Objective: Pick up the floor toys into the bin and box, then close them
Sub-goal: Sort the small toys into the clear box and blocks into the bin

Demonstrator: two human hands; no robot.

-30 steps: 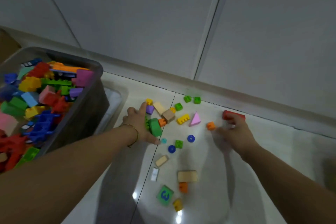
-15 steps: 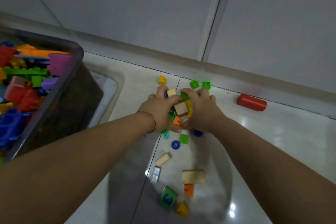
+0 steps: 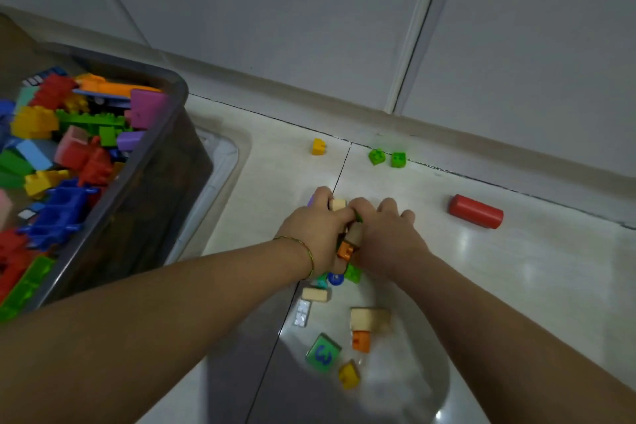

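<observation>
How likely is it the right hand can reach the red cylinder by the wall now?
Probably yes, but not yet. The red cylinder lies on the floor right of the right hand, nothing between them. But that hand and the left hand are cupped round blocks, so it must unload first.

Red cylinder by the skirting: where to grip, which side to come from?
Take the red cylinder across its curved middle, from above, thumb on the near side, fingers on the wall side. It lies on its side and could roll; pinching across the round should stop that. The right hand is nearer, though it and the left hand grip blocks.
</observation>
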